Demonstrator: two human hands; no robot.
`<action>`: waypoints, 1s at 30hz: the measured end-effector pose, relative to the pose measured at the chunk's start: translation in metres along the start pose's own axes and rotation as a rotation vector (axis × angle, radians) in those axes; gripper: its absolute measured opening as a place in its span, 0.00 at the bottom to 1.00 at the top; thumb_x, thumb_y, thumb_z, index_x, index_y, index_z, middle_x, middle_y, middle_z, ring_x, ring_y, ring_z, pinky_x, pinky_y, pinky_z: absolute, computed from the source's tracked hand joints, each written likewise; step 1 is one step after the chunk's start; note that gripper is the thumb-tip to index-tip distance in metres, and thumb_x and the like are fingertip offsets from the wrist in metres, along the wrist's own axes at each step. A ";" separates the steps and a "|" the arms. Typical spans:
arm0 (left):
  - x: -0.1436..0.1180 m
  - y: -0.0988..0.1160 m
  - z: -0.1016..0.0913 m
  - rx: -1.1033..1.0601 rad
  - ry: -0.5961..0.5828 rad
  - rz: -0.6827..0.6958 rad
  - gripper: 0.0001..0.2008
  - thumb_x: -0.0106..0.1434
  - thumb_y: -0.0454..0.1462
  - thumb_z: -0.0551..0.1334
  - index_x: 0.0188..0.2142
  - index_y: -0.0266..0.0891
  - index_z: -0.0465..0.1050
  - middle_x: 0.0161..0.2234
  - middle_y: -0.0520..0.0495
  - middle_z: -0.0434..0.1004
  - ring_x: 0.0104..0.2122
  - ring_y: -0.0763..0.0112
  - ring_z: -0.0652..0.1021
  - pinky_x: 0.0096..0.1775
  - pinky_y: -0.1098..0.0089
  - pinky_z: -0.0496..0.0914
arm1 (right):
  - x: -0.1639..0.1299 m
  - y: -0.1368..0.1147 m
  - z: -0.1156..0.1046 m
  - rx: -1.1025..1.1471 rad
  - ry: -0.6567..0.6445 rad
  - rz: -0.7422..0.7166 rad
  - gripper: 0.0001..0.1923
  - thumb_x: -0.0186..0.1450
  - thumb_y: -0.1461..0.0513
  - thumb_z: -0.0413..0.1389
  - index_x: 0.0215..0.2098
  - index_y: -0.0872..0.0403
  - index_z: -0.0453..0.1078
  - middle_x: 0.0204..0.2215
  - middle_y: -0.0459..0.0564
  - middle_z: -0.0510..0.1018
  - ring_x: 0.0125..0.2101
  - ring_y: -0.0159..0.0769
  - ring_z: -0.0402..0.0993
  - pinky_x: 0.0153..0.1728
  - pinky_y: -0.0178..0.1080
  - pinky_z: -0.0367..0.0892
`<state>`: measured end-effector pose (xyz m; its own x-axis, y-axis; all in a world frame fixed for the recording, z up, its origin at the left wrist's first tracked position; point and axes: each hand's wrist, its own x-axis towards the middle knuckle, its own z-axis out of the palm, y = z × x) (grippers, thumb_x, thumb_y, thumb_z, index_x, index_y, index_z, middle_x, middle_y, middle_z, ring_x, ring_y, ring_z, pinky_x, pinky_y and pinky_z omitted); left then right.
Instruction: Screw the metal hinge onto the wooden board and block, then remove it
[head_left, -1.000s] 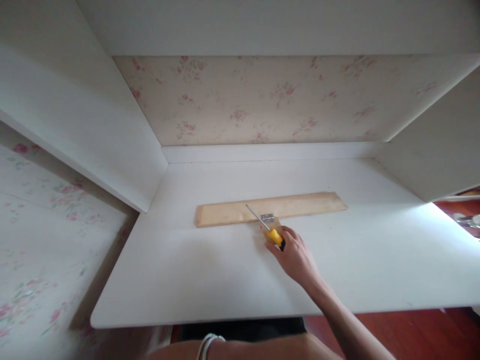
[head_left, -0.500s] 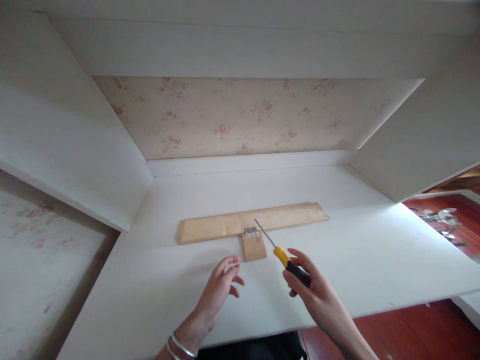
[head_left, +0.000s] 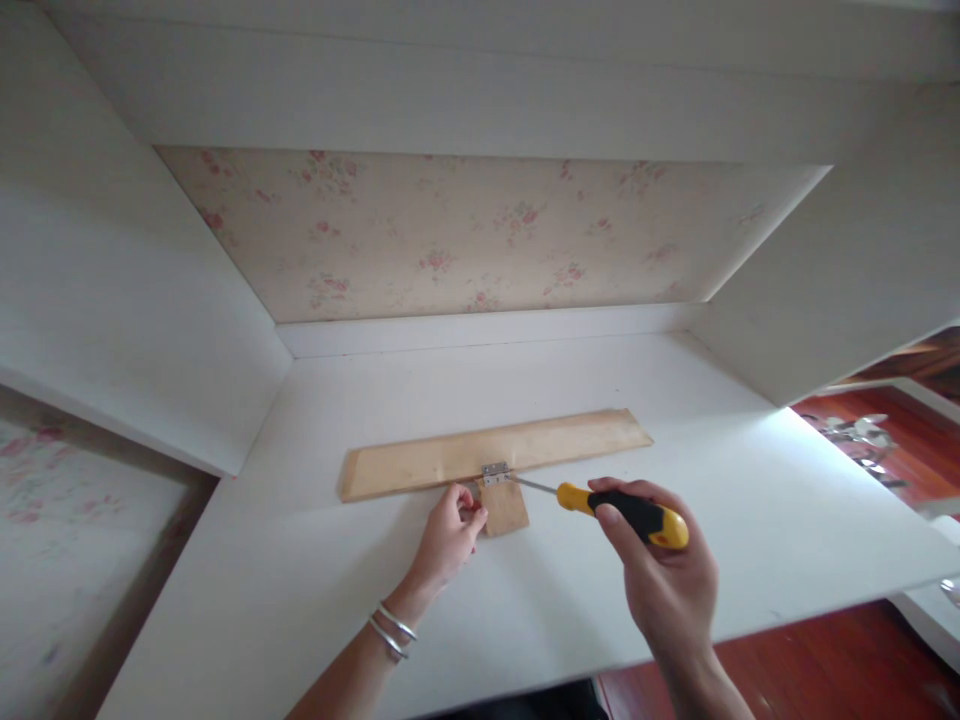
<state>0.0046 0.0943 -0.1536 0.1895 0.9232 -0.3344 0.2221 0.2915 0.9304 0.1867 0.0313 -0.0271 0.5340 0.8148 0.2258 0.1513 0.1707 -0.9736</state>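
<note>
Yellow-and-black-handled screwdriver (head_left: 607, 503) gripped in right hand (head_left: 664, 585), tip at small silver hinge (head_left: 494, 472) joining long pale wooden plank (head_left: 491, 452) and small wooden block (head_left: 503, 506). Left hand (head_left: 444, 538), at 9 o'clock, pinching block's edge. White tabletop (head_left: 750, 500) beneath.

On the table (head_left: 315, 580), the hinge (head_left: 495, 472) joins the long board (head_left: 487, 452) behind to the small block (head_left: 505, 508) before.

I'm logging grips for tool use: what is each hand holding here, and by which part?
The right hand holds the screwdriver by its handle. The left hand touches the small wood piece at its left edge.
</note>
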 end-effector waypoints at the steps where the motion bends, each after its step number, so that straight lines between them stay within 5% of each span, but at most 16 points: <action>1: -0.001 0.000 -0.001 -0.010 -0.002 0.004 0.10 0.59 0.40 0.58 0.32 0.40 0.56 0.30 0.53 0.69 0.14 0.85 0.64 0.13 0.80 0.55 | 0.003 0.000 0.006 0.010 0.027 -0.013 0.12 0.58 0.60 0.60 0.39 0.52 0.65 0.35 0.50 0.75 0.37 0.35 0.72 0.37 0.38 0.69; 5: -0.006 0.002 -0.006 -0.061 -0.005 -0.001 0.09 0.58 0.37 0.58 0.34 0.39 0.57 0.30 0.53 0.68 0.15 0.85 0.64 0.15 0.80 0.58 | 0.019 -0.002 0.033 0.058 0.091 0.013 0.08 0.61 0.58 0.56 0.35 0.53 0.65 0.29 0.46 0.70 0.28 0.29 0.67 0.27 0.32 0.64; 16: -0.013 0.005 -0.014 -0.063 -0.038 -0.019 0.13 0.58 0.43 0.57 0.39 0.39 0.59 0.38 0.48 0.70 0.16 0.83 0.66 0.12 0.80 0.55 | 0.060 -0.014 0.092 0.432 -0.144 0.043 0.11 0.62 0.56 0.55 0.28 0.54 0.61 0.19 0.41 0.64 0.16 0.24 0.60 0.17 0.31 0.53; 30: -0.012 -0.001 -0.016 -0.091 -0.067 0.009 0.12 0.60 0.43 0.57 0.39 0.39 0.60 0.39 0.48 0.68 0.16 0.85 0.66 0.12 0.81 0.56 | 0.068 0.011 0.114 0.350 -0.139 0.013 0.13 0.62 0.54 0.55 0.26 0.53 0.60 0.17 0.41 0.64 0.15 0.26 0.59 0.16 0.32 0.53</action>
<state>-0.0131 0.0869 -0.1478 0.2552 0.9079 -0.3326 0.1330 0.3078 0.9421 0.1298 0.1512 -0.0259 0.4125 0.8815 0.2299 -0.1610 0.3190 -0.9340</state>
